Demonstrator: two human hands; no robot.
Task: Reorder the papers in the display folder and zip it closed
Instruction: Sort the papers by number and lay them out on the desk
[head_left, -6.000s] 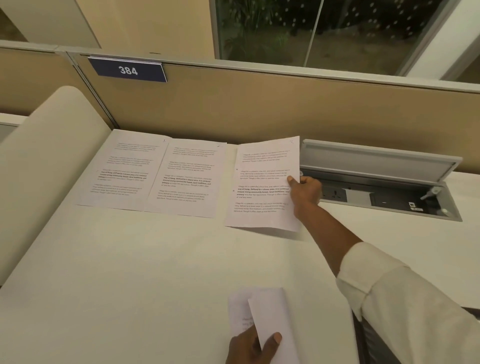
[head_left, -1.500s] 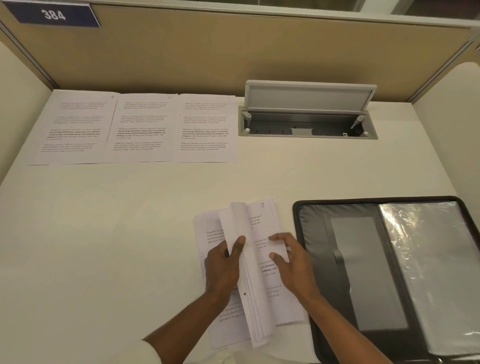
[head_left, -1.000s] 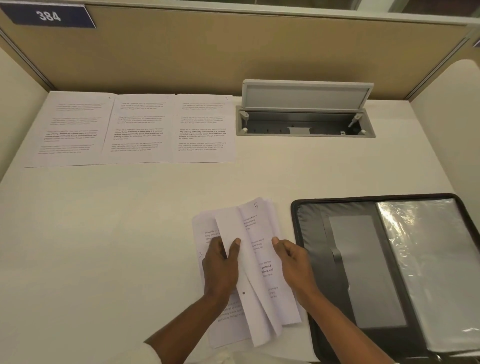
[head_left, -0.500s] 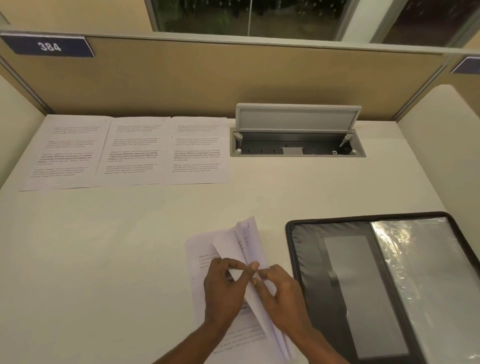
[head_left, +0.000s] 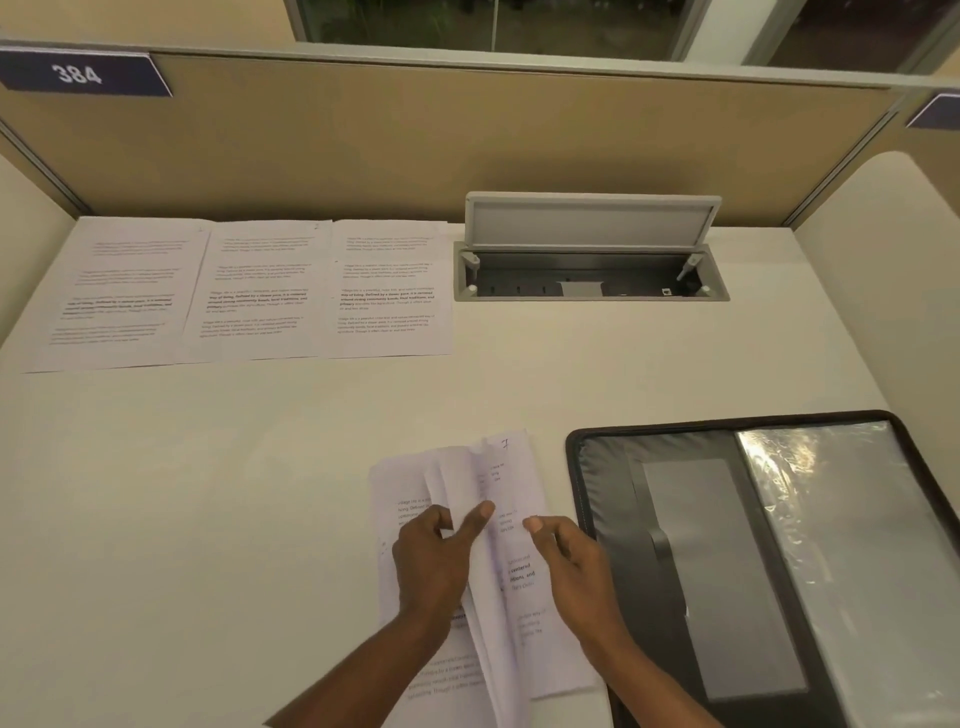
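- Left hand (head_left: 434, 561): grasping. Thumb and curled fingers pinch a lifted, bowed bundle of sheets taken from the stack of white printed paper sheets (head_left: 511, 577)
- Right hand (head_left: 576, 566): positioned just right of the left hand, with the lifted bundle between the two. The thumb rests on the exposed top sheet; the fingers are curled at that sheet's right edge. Whether they hook under the edge cannot be told, so the grasp state is undetermined
- Stack: lies directly under both hands on the flat white desk top (head_left: 208, 493). The lowest sheet lies flat and projects to the left of the left hand. The exposed sheet carries a handwritten mark at its far right corner, beyond the right thumb
- Black rectangular zip display folder (head_left: 574, 467): lies open and flat immediately right of the right hand, left rim close beside the stack. The grey inner panel is on the half nearer the hand; a clear glossy plastic sleeve (head_left: 841, 545) covers the half farther right
- Row of three white printed paper sheets (head_left: 260, 291): laid face up, edge to edge, well beyond and left of the left hand
- Grey rectangular cable box (head_left: 592, 283): recessed in the desk well beyond the right hand, hinged lid raised, just right of the row
- Beige partition panel (head_left: 415, 145): stands upright along the far desk edge, beyond both hands. A dark blue plate numbered 384 (head_left: 78, 75) sits at its top, far left of the left hand
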